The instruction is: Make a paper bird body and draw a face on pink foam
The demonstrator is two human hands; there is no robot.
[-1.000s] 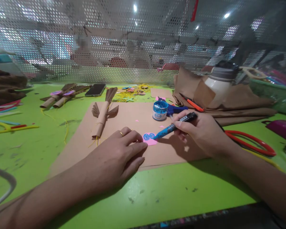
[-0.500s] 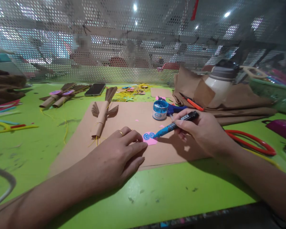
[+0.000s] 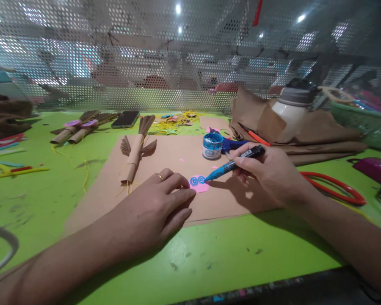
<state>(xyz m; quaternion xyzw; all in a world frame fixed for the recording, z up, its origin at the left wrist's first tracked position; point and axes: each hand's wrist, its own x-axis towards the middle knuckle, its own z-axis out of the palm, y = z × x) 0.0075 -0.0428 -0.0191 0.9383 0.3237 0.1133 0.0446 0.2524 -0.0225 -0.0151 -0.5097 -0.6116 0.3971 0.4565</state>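
Note:
A small pink paper piece (image 3: 200, 189) with two blue spirals lies on a brown paper sheet (image 3: 165, 207). My left hand (image 3: 158, 203) rests on the sheet, palm down, its index fingertip at the pink piece's left edge and its fingers loosely spread, holding nothing. Pinched in my right hand (image 3: 266, 169) is a blue marker (image 3: 224, 169), its tip at the right spiral. Behind the pink piece stands an open jar of blue paint (image 3: 212, 146). A rolled brown paper figure (image 3: 133, 161) with fanned pieces and yellow strings lies on the sheet's left part.
Two similar figures (image 3: 63, 134) and a phone (image 3: 125, 119) lie at the back left. Yellow scraps (image 3: 184, 120) sit behind the sheet. To the right are orange-handled scissors (image 3: 258, 137), a white bottle (image 3: 290, 114), folded brown paper (image 3: 330, 148) and a green basket (image 3: 362, 127).
The view has shifted very slightly. Both hands stay in nearly the same places, with the marker tip still at the right spiral.

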